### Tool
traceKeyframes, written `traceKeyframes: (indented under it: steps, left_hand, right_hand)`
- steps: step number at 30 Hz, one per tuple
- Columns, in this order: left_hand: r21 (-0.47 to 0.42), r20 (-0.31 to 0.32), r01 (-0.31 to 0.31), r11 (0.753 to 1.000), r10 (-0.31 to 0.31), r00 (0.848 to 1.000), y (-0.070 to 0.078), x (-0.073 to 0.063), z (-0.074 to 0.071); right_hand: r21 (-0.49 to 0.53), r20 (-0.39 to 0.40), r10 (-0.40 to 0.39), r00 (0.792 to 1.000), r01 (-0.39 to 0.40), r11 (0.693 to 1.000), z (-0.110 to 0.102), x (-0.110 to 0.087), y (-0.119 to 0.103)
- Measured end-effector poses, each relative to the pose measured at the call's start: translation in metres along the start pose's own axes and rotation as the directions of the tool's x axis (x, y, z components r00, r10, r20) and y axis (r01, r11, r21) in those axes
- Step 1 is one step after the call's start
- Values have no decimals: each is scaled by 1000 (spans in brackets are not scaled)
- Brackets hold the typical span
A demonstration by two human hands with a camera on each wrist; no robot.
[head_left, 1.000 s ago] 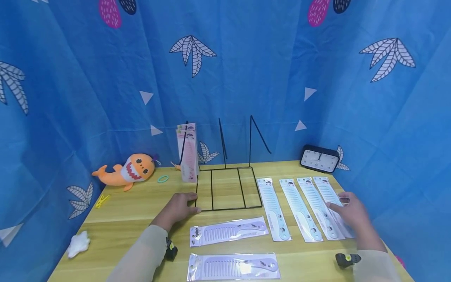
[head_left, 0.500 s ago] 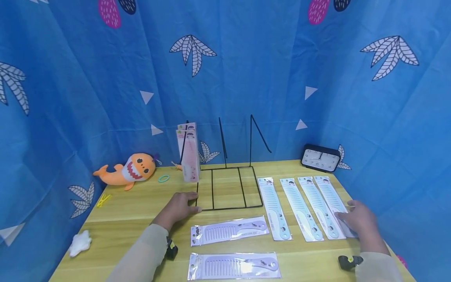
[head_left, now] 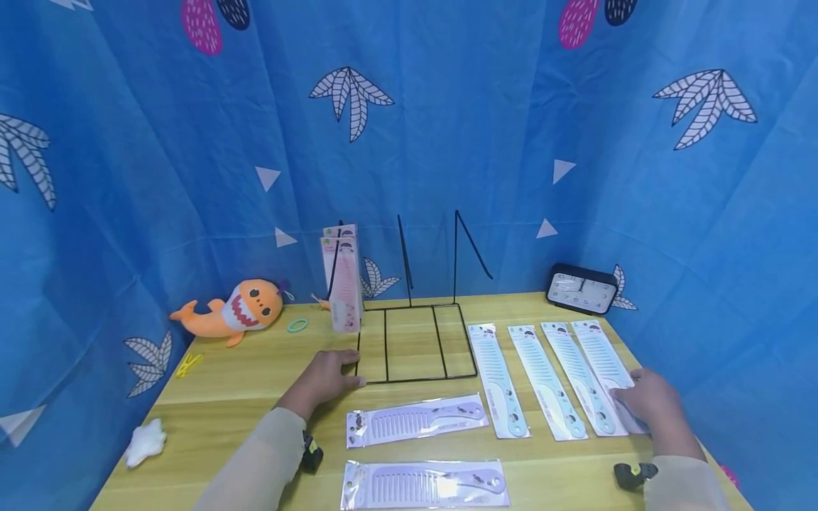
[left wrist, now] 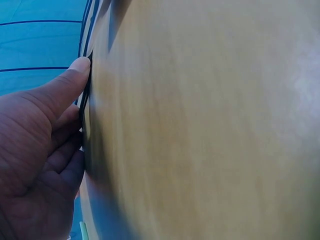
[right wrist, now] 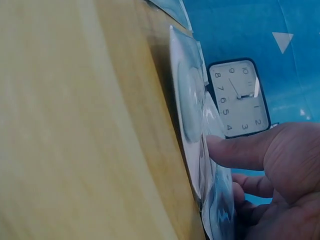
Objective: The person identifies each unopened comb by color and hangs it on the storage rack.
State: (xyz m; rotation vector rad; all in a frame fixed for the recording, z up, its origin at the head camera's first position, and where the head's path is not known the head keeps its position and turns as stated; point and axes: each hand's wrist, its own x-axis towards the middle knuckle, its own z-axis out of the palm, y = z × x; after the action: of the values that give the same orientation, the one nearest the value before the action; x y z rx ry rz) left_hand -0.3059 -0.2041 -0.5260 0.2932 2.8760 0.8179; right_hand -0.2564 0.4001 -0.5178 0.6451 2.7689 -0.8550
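My left hand (head_left: 324,376) holds the front left corner of a black wire rack (head_left: 414,380), its thumb on the wire in the left wrist view. At the far right of the table, my right hand (head_left: 655,403) grips the lower end of the rightmost packaged blue comb (head_left: 601,352). In the right wrist view the thumb (right wrist: 235,152) lies on the clear wrapper, with the other fingers at its far side. Several more blue combs (head_left: 546,383) lie in a row to its left. Two pink packaged combs (head_left: 345,284) stand upright in the rack's left slot.
Two packaged purple combs, one nearer the rack (head_left: 415,420) and one at the front (head_left: 424,485), lie crosswise. An alarm clock (head_left: 581,289) stands back right. At left are an orange shark toy (head_left: 236,312), a green ring (head_left: 297,325), a yellow clip (head_left: 189,365) and a white lump (head_left: 145,443).
My right hand has moved slightly right and toward me, its fingers closing on the lower end of the rightmost blue comb. The left hand stays at the rack's corner.
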Motion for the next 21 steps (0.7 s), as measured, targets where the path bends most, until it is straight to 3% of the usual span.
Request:
traceKeyframes:
  steps: [5, 10, 13, 17, 21]
  left_hand:
    - [0, -2, -5, 1000, 5, 1000, -1, 1, 1]
    - [-1, -4, 2, 1000, -2, 1000, -2, 1, 2]
    - [-8, -5, 12, 1000, -12, 1000, -1, 1, 2]
    - [-3, -8, 9, 1000, -9, 1000, -1, 0, 1]
    - [-8, -8, 10, 1000, -10, 1000, 0, -1, 2]
  right_hand:
    - [23, -20, -7, 1000, 7, 1000, 1, 1, 2]
    - [31, -82, -60, 995, 63, 998, -2, 2, 3]
    - [49, -115, -127, 985, 133, 990, -9, 2, 2]
    - [58, -166, -235, 958, 247, 967, -18, -1, -4]
    - [75, -207, -254, 945, 274, 959, -25, -11, -18]
